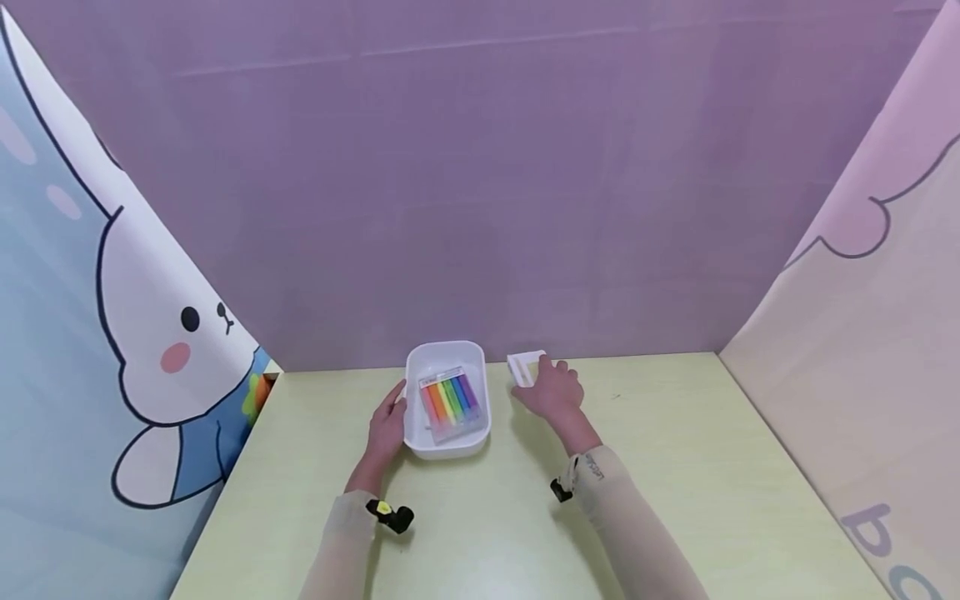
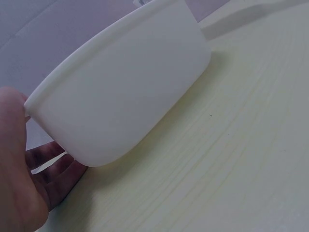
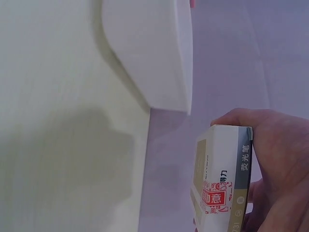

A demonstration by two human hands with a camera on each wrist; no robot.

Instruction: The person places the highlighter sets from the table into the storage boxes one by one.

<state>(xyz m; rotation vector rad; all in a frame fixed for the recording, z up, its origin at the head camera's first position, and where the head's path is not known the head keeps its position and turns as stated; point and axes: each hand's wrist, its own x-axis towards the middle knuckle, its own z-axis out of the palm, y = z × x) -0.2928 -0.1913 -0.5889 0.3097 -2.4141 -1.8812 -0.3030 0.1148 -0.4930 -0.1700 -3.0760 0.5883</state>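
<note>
A white plastic tub (image 1: 447, 450) stands on the table near its back edge. Inside it lies a clear pack of rainbow-coloured pens (image 1: 453, 400). My left hand (image 1: 386, 427) grips the tub's left side, its thumb at the rim and its fingers against the outer wall in the left wrist view. To the right of the tub, my right hand (image 1: 553, 390) holds a white highlighter box (image 1: 522, 367) above the table. Seen from the right wrist, the box (image 3: 223, 179) carries grey and tan bands and a red printed mark; some fingers are hidden behind it.
The pale wood-grain table (image 1: 675, 467) ends at a purple backdrop (image 1: 480, 183). Printed cloth panels flank it, a rabbit panel (image 1: 172, 333) at the left and a pink-beige panel (image 1: 862, 358) at the right.
</note>
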